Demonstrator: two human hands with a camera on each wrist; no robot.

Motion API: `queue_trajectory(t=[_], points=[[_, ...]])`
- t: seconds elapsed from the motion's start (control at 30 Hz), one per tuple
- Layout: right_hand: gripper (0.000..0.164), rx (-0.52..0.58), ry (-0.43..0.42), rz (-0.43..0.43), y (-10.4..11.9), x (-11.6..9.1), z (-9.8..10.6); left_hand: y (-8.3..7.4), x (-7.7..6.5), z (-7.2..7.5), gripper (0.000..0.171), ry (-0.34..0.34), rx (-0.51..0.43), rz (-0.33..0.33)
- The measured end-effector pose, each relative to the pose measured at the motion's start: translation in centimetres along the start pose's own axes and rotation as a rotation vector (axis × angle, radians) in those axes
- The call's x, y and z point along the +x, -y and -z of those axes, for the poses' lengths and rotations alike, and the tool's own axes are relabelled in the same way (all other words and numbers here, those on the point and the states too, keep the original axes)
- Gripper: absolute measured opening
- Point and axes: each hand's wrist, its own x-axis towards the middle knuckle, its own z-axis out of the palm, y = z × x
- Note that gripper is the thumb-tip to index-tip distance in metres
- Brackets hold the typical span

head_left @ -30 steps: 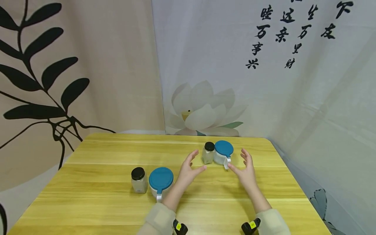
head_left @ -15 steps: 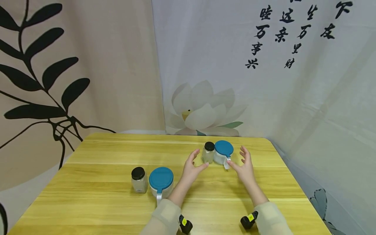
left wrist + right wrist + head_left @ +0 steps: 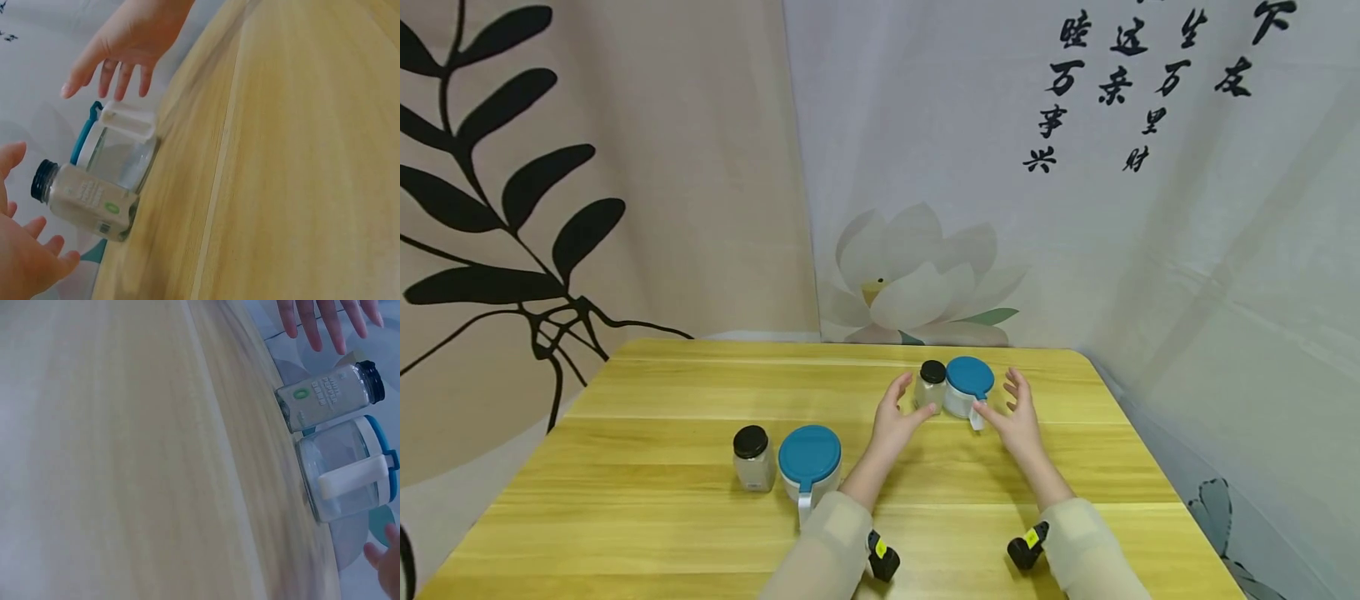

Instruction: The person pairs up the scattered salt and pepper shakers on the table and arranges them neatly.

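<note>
At the back of the table, a small glass pepper jar (image 3: pixel 931 387) with a black lid stands upright against a clear glass seasoning pot (image 3: pixel 968 385) with a blue lid and white handle. My left hand (image 3: pixel 895 421) is spread just left of the pepper jar (image 3: pixel 94 201), fingers relaxed and holding nothing. To the right of the seasoning pot (image 3: pixel 347 472), my right hand (image 3: pixel 1017 421) reaches with thumb and fingers apart; its thumb overlaps the pot's handle in the head view. The two hands face each other with the pair of containers between them.
Nearer the front left, another black-lidded glass jar (image 3: pixel 752 458) stands beside a second blue-lidded pot (image 3: pixel 809 462), close to my left forearm. The wooden table (image 3: pixel 647 533) ends at a back edge near the fabric backdrop (image 3: pixel 925 167). Each wrist carries a black camera.
Both hands have moved slightly forward, closer to the back jar and pot, and the gap between them has narrowed a little. The containers stay where they were on the table.
</note>
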Motion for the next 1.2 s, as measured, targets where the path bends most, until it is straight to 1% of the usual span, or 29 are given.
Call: queue_trajectory(t=[0.23, 0.37, 0.47, 0.63, 0.87, 1.2], points=[[0.092, 0.026, 0.008, 0.002, -0.3, 0.5, -0.2, 0.3, 0.5, -0.1, 0.071, -0.011, 0.001, 0.003], [0.092, 0.012, 0.012, 0.001, -0.6, 0.9, -0.2, 0.5, 0.8, -0.2, 0.069, -0.018, 0.005, -0.011], [0.091, -0.005, 0.005, -0.008, -0.7, 1.2, -0.2, 0.6, 0.9, -0.4, 0.069, -0.019, 0.026, -0.022], [0.09, -0.022, 0.001, -0.025, -1.3, 1.7, 0.1, 0.5, 1.2, -0.7, 0.067, -0.017, 0.036, -0.019], [0.09, -0.028, 0.045, -0.039, -1.7, 2.1, 0.2, 0.5, 2.3, -0.9, 0.065, -0.011, 0.073, -0.032], [0.092, -0.007, 0.097, -0.079, -2.2, 2.8, 0.2, 1.0, 2.8, -1.2, 0.066, -0.015, 0.108, -0.01]])
